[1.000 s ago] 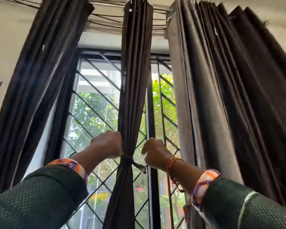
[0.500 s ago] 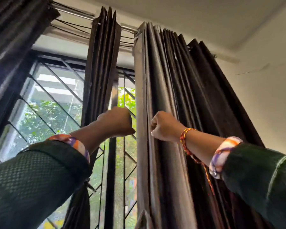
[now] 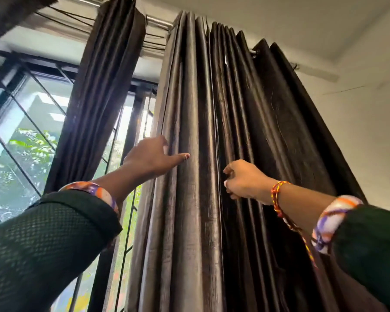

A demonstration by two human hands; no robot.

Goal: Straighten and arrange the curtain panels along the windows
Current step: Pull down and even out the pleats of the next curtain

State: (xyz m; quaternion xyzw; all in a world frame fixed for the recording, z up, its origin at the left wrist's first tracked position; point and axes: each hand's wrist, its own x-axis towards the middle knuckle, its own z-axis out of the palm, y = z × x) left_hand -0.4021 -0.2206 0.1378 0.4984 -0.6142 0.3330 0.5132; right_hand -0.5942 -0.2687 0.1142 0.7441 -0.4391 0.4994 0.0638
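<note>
Head view, looking steeply upward. Nearest to us are two dark green sleeves point(image 3: 43, 239), each ending in a patterned cuff; the right wrist also carries a red and yellow thread point(image 3: 277, 194). Beyond the sleeves, our left hand point(image 3: 151, 156) reaches to the window-side edge of the gathered curtain panel point(image 3: 196, 199): its thumb lies straight across the front of a fold, while the fingers pass round the edge and out of sight, so we take it to be gripping that edge, though the view does not settle this. Our right hand point(image 3: 243, 179) is curled with its fingertips in the deeper pleats towards the wall side; it appears to pinch a fold there.

The panel hangs directly ahead of both hands and touching them, its long axis running vertically from below the frame up to the curtain rod point(image 3: 158, 20). The folds between the two hands are packed close. The left hand is at the free edge, so we judge that it is better placed to draw the fabric sideways, across the long axis and towards the window, while the right holds the pleats back.

Farther left hangs a second bunched panel point(image 3: 104, 86), apart from the first. Behind it stands the window grille point(image 3: 20, 140), with foliage outside.
</note>
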